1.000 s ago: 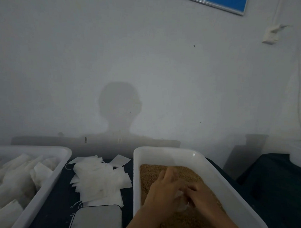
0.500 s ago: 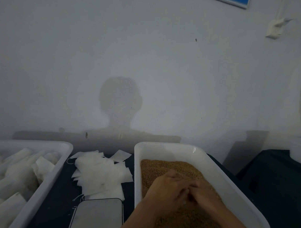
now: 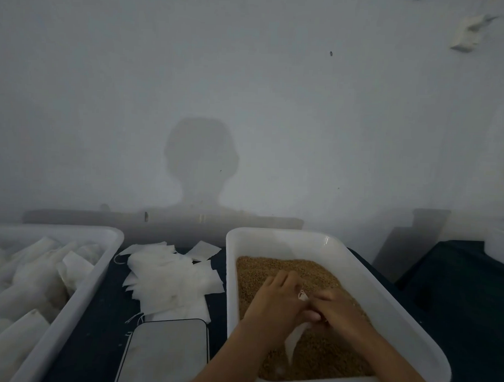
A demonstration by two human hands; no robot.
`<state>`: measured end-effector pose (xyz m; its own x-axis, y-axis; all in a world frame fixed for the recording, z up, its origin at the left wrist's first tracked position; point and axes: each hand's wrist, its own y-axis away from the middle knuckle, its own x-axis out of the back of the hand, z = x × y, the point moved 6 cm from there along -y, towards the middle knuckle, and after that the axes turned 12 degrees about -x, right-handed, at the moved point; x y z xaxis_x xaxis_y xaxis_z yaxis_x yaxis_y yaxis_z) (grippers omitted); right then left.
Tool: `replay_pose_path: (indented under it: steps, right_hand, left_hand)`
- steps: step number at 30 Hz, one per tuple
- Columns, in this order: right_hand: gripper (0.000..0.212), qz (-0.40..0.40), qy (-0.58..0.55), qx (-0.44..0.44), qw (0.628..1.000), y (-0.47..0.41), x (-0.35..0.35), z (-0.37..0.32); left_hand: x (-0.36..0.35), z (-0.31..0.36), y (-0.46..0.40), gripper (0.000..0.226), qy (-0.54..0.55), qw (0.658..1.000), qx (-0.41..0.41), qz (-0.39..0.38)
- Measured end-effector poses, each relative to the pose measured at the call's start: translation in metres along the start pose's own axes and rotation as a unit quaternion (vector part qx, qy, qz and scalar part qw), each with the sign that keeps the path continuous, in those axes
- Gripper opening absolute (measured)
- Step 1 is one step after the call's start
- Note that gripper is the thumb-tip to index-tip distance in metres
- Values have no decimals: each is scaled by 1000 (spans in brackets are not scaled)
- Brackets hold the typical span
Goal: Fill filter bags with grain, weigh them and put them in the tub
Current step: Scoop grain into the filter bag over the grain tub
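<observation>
While the white plastic tub of filled bags (image 3: 106,243) waits far left, past the flat grey scale (image 3: 165,350), both hands work over the brown grain (image 3: 276,270). Left hand (image 3: 275,303) and right hand (image 3: 338,311) each pinch the small white filter bag (image 3: 295,338), which apparently hangs toward the person, nearer the left grip.
</observation>
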<state>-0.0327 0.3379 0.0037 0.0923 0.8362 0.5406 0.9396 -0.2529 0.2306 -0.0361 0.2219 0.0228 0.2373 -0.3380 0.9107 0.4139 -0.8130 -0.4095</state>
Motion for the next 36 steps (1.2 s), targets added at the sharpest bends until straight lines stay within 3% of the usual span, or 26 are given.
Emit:
replay_pose_path:
  steps: [5,11,15,19,22,24,26,27,29,32,36]
  right_hand:
    - [28,-10,6,6,1000,2,-1,-2]
    - [42,12,-3,-6,1000,1,2,-1]
    - [37,40,-36,-38,998,3,6,0]
    - [31,14,-76,-40,996,3,5,-1]
    - [29,5,-116,-39,992,3,6,-1]
    - [30,77,-47,-19,996,1,13,0]
    - [23,168,106,1,980,-1,21,3]
    - [18,178,168,0,970,-2,22,5]
    - [23,132,258,-33,957,-4,16,13]
    - [49,66,385,-80,917,-7,7,24]
    - [16,86,459,-28,884,-2,4,13]
  left_hand:
    - [-3,-7,7,41,32,996,79,5]
    - [-2,-8,6,38,55,994,88,-13]
    - [6,-5,4,52,85,994,64,12]
    - [18,4,4,30,73,994,1,78]
    - [18,6,5,27,72,994,-5,84]
    - [16,3,5,25,73,994,22,82]
    - [14,-8,7,24,78,989,91,90]
    - [13,-15,9,24,82,982,134,101]
    - [15,-27,14,21,89,964,212,133]
    - [20,-36,22,7,111,932,286,190]
    - [29,-43,31,9,122,895,342,259]
